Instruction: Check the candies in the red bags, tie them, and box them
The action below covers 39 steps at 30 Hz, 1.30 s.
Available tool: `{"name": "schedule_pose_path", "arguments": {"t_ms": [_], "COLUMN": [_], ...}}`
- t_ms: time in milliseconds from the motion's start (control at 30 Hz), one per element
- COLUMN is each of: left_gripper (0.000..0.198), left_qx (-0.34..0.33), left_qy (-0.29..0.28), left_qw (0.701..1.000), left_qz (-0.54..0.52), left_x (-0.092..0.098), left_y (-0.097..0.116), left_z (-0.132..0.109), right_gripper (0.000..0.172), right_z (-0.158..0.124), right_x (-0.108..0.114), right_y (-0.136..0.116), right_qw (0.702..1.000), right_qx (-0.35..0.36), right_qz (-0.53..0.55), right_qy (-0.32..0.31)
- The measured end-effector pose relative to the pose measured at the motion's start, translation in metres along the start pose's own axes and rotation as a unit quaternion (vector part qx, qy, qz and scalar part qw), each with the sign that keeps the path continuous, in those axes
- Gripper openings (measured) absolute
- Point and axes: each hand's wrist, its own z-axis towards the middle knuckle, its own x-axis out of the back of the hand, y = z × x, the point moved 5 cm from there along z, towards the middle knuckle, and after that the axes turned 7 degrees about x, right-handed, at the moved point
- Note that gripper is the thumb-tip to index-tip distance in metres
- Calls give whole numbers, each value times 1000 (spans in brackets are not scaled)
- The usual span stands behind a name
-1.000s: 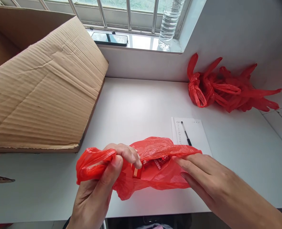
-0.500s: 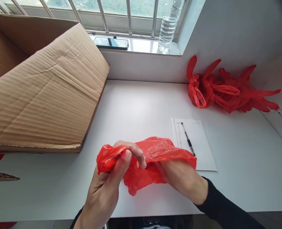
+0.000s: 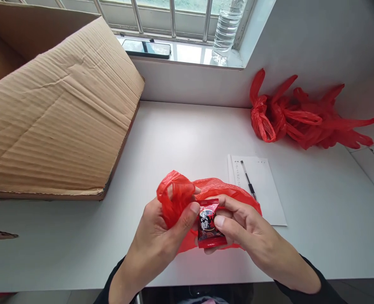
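Observation:
A small wrapped candy, dark with red crimped ends and white characters, is pinched between the thumb and fingers of my right hand. My left hand is closed on the gathered top of a red plastic bag. Its thumb tip comes right up to the candy's left edge. Behind the candy and my right hand, the rest of the bag spreads over the white table. What the bag holds, if anything, is hidden.
A large open cardboard box fills the left. Several knotted red bags lie at the back right. A notebook with a pen is right of my hands. On the windowsill are a phone and a water bottle.
My right hand has come out of the red bag with the wrapped candy. My left hand has shifted right with the gathered bag. The view has tilted down slightly.

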Motion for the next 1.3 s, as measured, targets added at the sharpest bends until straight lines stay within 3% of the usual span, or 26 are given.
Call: {"name": "schedule_pose_path", "arguments": {"t_ms": [300,1300], "left_gripper": [7,6], "left_qx": [18,40], "left_qy": [-8,10], "left_qw": [999,995], "left_qz": [-38,-87], "left_x": [-3,1], "left_y": [-6,-10], "left_z": [-3,3], "right_gripper": [23,16], "right_z": [8,5], "right_x": [0,-2], "right_y": [6,7], "right_qw": [999,999], "right_qx": [34,41], "right_qz": [8,-3], "right_qy": [22,24]}}
